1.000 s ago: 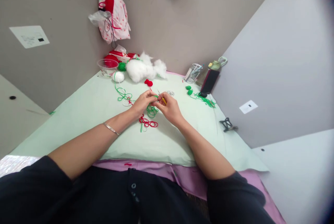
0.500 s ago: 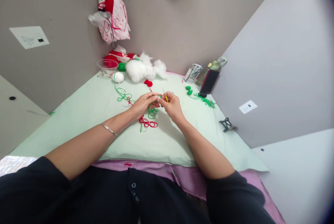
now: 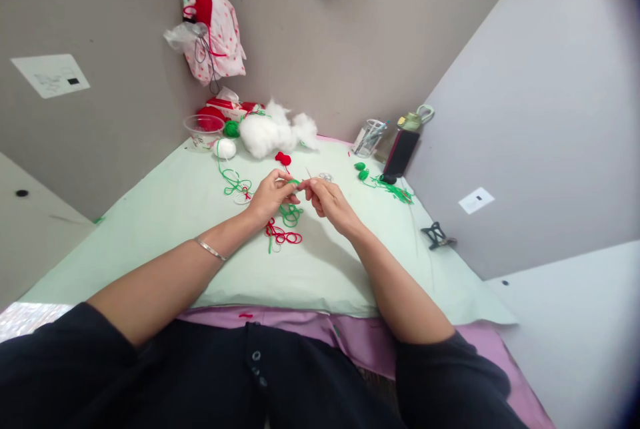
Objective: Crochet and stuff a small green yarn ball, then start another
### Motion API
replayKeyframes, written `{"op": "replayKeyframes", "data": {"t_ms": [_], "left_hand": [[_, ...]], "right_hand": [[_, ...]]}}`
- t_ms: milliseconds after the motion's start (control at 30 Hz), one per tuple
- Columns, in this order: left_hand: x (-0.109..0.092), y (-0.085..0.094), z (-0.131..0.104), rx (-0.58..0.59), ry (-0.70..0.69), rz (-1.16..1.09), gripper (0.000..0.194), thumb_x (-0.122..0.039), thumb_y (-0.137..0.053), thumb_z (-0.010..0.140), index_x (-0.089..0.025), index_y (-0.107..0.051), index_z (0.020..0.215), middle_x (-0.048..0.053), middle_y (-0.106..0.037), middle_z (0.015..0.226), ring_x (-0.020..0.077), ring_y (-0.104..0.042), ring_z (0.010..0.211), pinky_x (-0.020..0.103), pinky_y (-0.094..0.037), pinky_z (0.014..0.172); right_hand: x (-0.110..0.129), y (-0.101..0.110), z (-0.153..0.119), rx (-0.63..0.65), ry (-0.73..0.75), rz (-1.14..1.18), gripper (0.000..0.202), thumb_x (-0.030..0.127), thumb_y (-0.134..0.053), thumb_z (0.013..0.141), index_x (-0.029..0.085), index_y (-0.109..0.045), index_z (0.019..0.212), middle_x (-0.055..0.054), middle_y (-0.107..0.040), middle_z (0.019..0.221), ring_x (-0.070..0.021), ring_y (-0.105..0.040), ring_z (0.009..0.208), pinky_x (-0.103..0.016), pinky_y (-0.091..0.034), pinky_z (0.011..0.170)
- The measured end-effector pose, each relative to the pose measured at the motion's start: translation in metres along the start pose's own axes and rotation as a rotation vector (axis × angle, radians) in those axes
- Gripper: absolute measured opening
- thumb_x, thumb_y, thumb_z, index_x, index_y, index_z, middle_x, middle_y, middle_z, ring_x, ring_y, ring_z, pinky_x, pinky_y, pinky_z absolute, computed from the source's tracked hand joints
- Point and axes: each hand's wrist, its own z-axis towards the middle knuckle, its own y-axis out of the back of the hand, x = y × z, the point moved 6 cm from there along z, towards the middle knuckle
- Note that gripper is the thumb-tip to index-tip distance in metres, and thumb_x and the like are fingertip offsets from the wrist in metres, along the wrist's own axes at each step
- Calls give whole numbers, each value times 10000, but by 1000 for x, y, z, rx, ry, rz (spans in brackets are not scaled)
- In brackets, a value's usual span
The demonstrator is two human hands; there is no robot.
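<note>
Turned over since half a second ago, the right hand point(image 3: 327, 202) now hides the yellow handle of its crochet hook; just the thin metal crochet hook point(image 3: 308, 173) sticks up past the fingers. The left hand point(image 3: 273, 199) pinches a bit of green crochet point(image 3: 294, 182), held up above the mat. Both hands are close together, but I cannot tell if their tips touch. The green crochet is so small that I think it is only partly made. It is too hidden to count its stitches. Lots of yarn looks left to use, and none of the white stuffing seems to be in this bit.

Now to count, near things first. One bracelet point(image 3: 211, 249) is on the left arm. One messy heap of red yarn loops point(image 3: 287, 237) lies on the mat, and one heap of green yarn loops point(image 3: 291, 215) is just past it. Two little green balls point(image 3: 363, 175) sit off to the right; they look done to me. One small red piece point(image 3: 283, 159) lies past the hands. At the back are one white yarn ball point(image 3: 225, 148), one green yarn ball point(image 3: 231, 129), one clear tub point(image 3: 203, 140) and fluffy white stuffing point(image 3: 263, 135). One spotty bag point(image 3: 227, 35) hangs on the wall.
</note>
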Motion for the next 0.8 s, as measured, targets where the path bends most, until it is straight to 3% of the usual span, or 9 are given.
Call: {"op": "replayKeyframes", "data": {"t_ms": [200, 333, 467, 800], "left_hand": [[-8, 0, -2, -19, -87, 44, 212, -187, -726, 768, -173, -573, 915, -42, -659, 759, 96, -641, 611, 301, -617, 683], [-10, -3, -3, -3, -115, 59, 217, -159, -707, 754, -164, -598, 942, -41, -654, 737, 108, -661, 673, 299, -618, 712], [-9, -6, -4, 34, -119, 73, 245, -160, -689, 762, -153, -604, 991, -26, -689, 722, 121, -679, 654, 312, -609, 716], [-11, -9, -7, 79, -165, 93, 275, -203, -704, 781, -147, -595, 1027, -23, -693, 689, 132, -682, 675, 312, -595, 741]], "right_hand": [[-1, 3, -4, 76, -77, 1, 307, 414, -535, 907, 154, -671, 999, 63, -527, 519, -82, -395, 427, -225, -282, 443], [1, -1, -6, 113, -71, -25, 256, 354, -520, 912, 152, -676, 906, 80, -473, 428, -75, -345, 413, -222, -260, 462], [-3, -2, -5, 137, -88, 2, 246, 358, -555, 886, 148, -657, 805, 92, -406, 429, -61, -274, 437, -229, -193, 463], [-7, -4, -3, 168, -190, 107, 214, 364, -553, 822, 166, -623, 782, 100, -347, 413, -70, -202, 411, -244, -161, 442]]}}
